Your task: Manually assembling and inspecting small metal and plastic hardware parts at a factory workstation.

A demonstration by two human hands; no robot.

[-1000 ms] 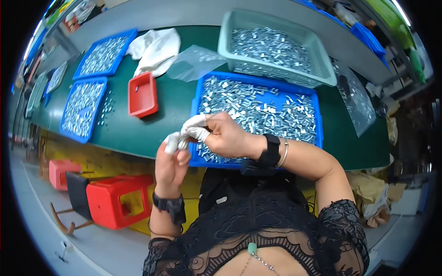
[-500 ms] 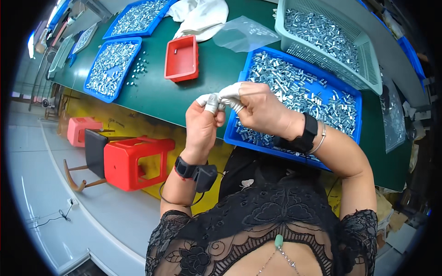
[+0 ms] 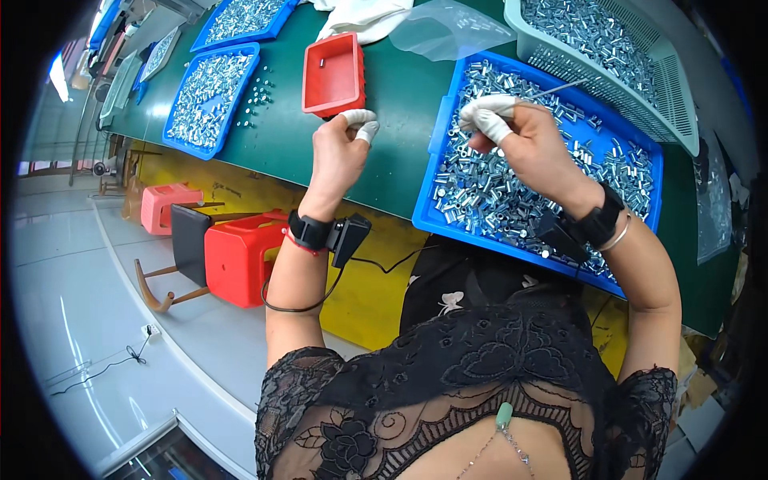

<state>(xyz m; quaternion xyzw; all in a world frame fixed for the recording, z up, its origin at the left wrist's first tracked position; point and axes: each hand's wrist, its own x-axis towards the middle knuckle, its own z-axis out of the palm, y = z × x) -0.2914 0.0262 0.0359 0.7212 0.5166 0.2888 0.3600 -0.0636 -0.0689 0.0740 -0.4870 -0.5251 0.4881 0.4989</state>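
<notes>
My left hand (image 3: 340, 152), with white cots on its fingertips, is at the near edge of a small red tray (image 3: 332, 76) on the green table (image 3: 400, 152). Its fingers are pinched together, and I see nothing between them. My right hand (image 3: 520, 140), also with white fingertip cots, hovers over a large blue tray (image 3: 433, 152) filled with small shiny metal sleeves. It pinches a thin metal rod (image 3: 560, 86) that points up and to the right. Each wrist wears a black band.
A grey basket (image 3: 680, 96) of metal parts stands behind the blue tray. Two more blue trays (image 3: 212, 92) (image 3: 244, 16) of parts lie at the far left, with loose parts between. A clear plastic bag (image 3: 448, 32) and white cloth (image 3: 360, 16) lie beyond. A red stool (image 3: 240, 256) stands below the table.
My hands were together in front of me, working on one small piece. They have parted: the left reached out to the red tray, and the right moved over the blue tray with the rod.
</notes>
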